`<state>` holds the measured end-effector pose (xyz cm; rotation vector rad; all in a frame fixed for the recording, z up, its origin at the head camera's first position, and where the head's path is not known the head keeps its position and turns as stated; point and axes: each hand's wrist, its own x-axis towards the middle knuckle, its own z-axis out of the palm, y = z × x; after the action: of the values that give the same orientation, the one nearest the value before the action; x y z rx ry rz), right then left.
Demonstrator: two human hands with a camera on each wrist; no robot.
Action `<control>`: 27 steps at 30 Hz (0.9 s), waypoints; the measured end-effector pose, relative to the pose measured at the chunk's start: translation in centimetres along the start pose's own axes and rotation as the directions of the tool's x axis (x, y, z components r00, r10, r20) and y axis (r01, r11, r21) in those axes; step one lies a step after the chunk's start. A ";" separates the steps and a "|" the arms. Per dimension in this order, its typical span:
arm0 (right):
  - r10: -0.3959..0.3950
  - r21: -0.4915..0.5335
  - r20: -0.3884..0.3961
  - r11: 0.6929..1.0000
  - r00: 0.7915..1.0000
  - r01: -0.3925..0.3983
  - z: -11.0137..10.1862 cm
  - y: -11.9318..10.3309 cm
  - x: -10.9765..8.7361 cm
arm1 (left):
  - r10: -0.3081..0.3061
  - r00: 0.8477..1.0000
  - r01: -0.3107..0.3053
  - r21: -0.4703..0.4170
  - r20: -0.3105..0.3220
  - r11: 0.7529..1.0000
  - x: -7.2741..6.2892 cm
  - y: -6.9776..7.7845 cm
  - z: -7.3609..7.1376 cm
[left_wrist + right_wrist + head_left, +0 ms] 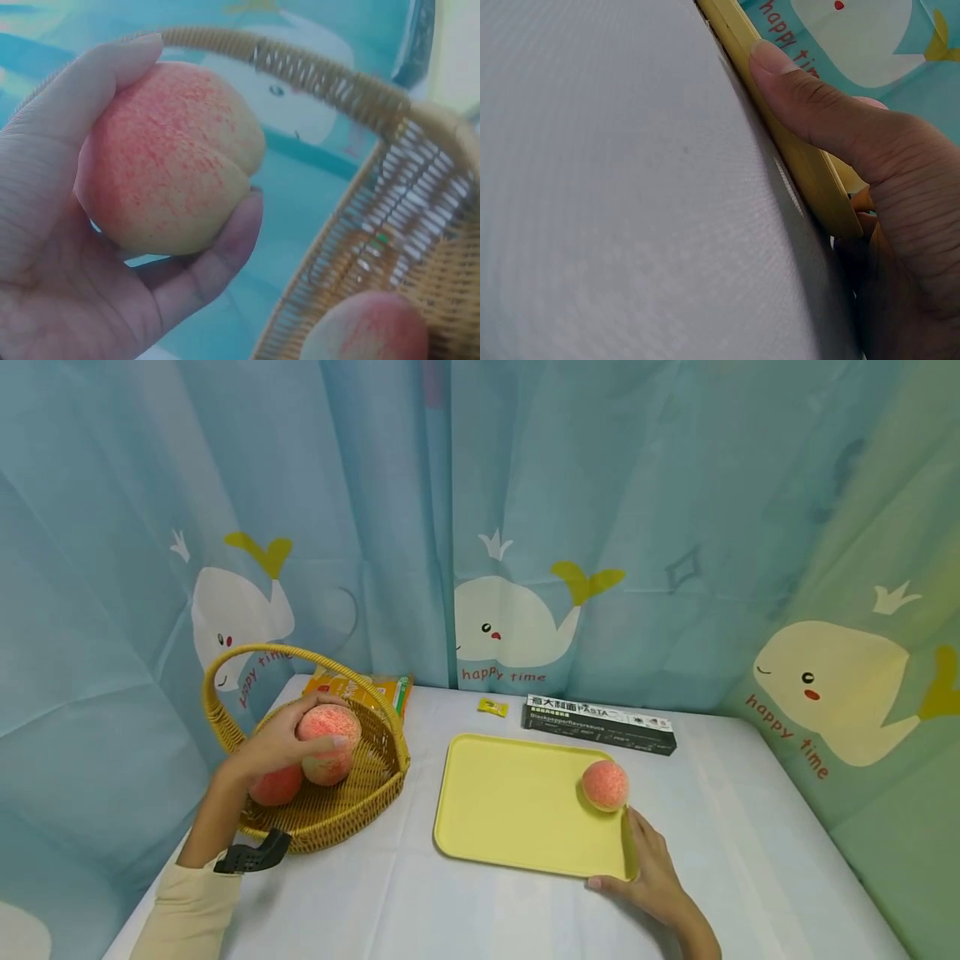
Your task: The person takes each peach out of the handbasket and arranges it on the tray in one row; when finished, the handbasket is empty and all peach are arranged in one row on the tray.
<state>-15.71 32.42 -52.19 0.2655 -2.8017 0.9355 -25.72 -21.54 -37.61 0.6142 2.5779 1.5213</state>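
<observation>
My left hand (281, 737) holds a pink-and-yellow peach (172, 157) between curled fingers and thumb, above the wicker basket (352, 814). Beneath it in the basket lie two more peaches: a paler one (327, 770), partly covered by the held one, and a redder one (276, 786) beside the wrist. On the right, a yellow tray (517, 810) carries one peach (605, 786) near its right edge. My right hand (654, 878) grips the tray's near right corner. Its thumb (810, 101) lies along the outer rim in the right wrist view; the other fingers are mostly hidden there.
The basket's tall handle (300, 653) arches over the left hand. Behind the basket lies an orange packet (401, 689). A small yellow packet (492, 707) and a long black pasta box (600, 727) lie behind the tray. Printed curtains (525, 485) enclose the white table (450, 918).
</observation>
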 end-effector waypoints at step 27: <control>0.073 -0.009 0.050 0.997 0.996 -0.072 -0.3 -0.5 0.1 | 0.155 0.947 -0.090 -0.232 0.282 0.968 -0.4 3.7 7.6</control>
<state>-15.62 32.20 -51.60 0.1899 -2.8777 0.9468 -22.18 -13.88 -38.31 0.9139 2.1522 1.5770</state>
